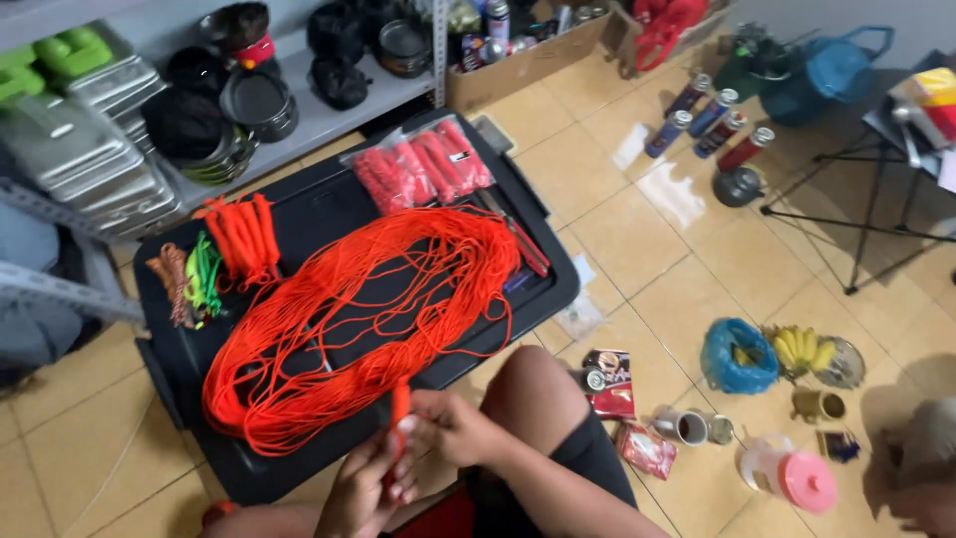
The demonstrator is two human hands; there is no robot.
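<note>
both hands closed on a short bundle of orange cord (400,413): left hand (360,493) low, right hand (453,428) pinching. loose orange cord pile (358,309) lies on black lid (329,214) ahead. risk: strands snag, tangle tightens.

1. My hands sit at the near edge of the black lid (339,209); the loose orange cord pile (358,309) fills most of its middle.
2. Far edge blocked by the red bagged cords (423,164) and orange bundles (239,234).
3. Left: shelf of metal trays (90,149) crowds close.
4. Right: my knee (533,394), then snack packets (612,384) and mug (685,426).
5. Bare floor tiles (617,219) beyond the lid's right corner give room.
</note>
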